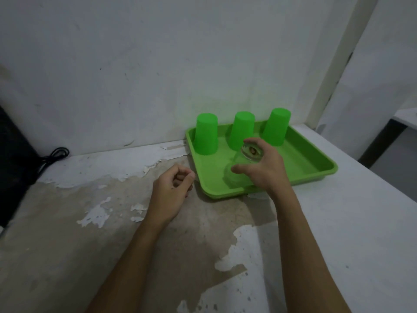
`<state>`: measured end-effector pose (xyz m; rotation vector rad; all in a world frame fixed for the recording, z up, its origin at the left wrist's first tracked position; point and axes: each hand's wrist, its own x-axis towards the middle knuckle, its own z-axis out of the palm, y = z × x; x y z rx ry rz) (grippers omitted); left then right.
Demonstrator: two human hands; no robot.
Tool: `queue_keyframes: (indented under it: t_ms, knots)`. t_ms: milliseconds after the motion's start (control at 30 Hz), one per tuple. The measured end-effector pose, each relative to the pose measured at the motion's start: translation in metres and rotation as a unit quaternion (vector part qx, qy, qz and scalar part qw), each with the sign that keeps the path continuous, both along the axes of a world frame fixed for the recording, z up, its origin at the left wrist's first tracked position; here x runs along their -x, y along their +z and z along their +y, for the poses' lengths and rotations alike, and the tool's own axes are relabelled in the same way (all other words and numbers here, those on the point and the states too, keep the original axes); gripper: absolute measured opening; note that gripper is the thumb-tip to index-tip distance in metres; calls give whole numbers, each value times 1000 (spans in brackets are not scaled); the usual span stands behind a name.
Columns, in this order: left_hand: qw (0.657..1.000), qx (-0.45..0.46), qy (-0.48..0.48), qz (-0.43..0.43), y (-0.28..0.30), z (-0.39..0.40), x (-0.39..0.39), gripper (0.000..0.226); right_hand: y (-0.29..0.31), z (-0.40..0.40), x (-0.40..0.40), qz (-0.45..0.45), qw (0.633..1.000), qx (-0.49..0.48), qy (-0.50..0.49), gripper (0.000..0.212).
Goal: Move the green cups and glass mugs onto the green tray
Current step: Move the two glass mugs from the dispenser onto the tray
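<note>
A green tray lies at the back right of the counter, against the wall. Three green cups stand upside down along its far side: left cup, middle cup, right cup. A clear glass mug sits upside down on the tray's near part, and my right hand grips it around the top from the right. Just left of the tray's near corner, my left hand hovers over the counter with its fingers curled in and nothing held.
The counter has peeling white paint. A black cable lies at the far left by a dark object. The wall runs behind the tray, and the counter's right edge drops off near a doorway.
</note>
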<state>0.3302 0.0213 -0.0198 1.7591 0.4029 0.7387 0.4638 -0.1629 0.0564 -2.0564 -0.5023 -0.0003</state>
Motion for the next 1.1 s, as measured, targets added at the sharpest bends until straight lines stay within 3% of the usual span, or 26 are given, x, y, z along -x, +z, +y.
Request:
queue_keyframes:
  t_ms: [367,600,1100]
  knots:
    - [1000,-7,3,9,0,0,0,19,5,3,10,-30,991,127,22,82]
    - [1000,-18,3,16,0,0,1,16,17,-4,8,-32,981,188,39,73]
    - [999,-24,9,24,2,-3,2,12,12,7,6,-1,992,130,-3,44]
